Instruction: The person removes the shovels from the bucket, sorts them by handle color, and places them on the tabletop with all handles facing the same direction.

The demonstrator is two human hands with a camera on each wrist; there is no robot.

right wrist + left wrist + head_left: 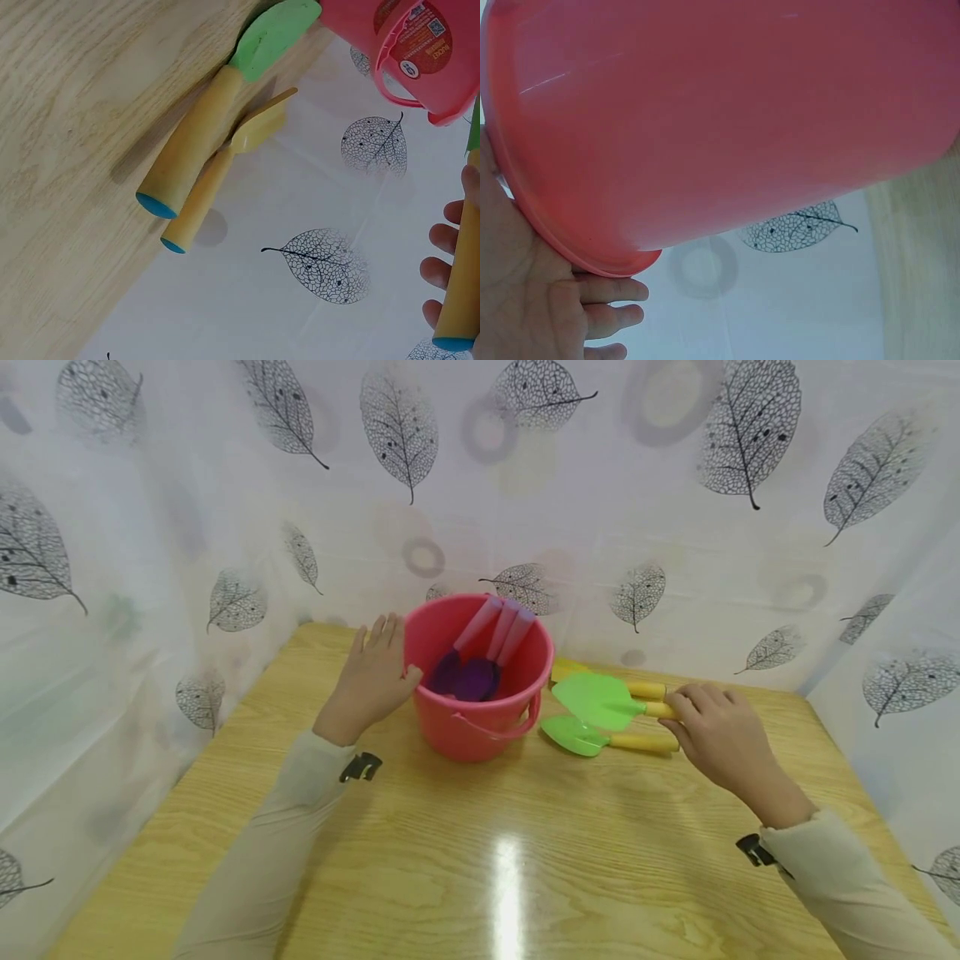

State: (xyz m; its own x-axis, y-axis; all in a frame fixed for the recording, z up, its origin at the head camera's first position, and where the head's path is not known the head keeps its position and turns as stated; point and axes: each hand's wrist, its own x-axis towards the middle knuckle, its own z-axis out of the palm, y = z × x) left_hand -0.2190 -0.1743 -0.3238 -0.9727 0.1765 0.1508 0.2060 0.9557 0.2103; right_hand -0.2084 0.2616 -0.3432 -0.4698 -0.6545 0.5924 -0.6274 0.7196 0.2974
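A pink bucket [457, 735] stands upright on the table, with three pink-handled, purple-bladed toy tools [501, 639] leaning inside it. Against the left side of its rim rests my left hand [371, 677], fingers straight; the left wrist view shows the palm [532, 307] at the rim. My right hand [720, 739] grips a toy shovel by its yellow handle [459, 292], raised over the table, its green blade [597, 700] pointing toward the bucket. Below it lies a green trowel [573, 737] with a yellow handle. Behind that lies a yellow toy tool [259, 127], partly hidden in the head view.
The wooden table [420, 860] meets a white curtain [585, 518] printed with dark leaves at its back and sides. The bucket's pink carrying handle [517, 731] hangs down at its front right.
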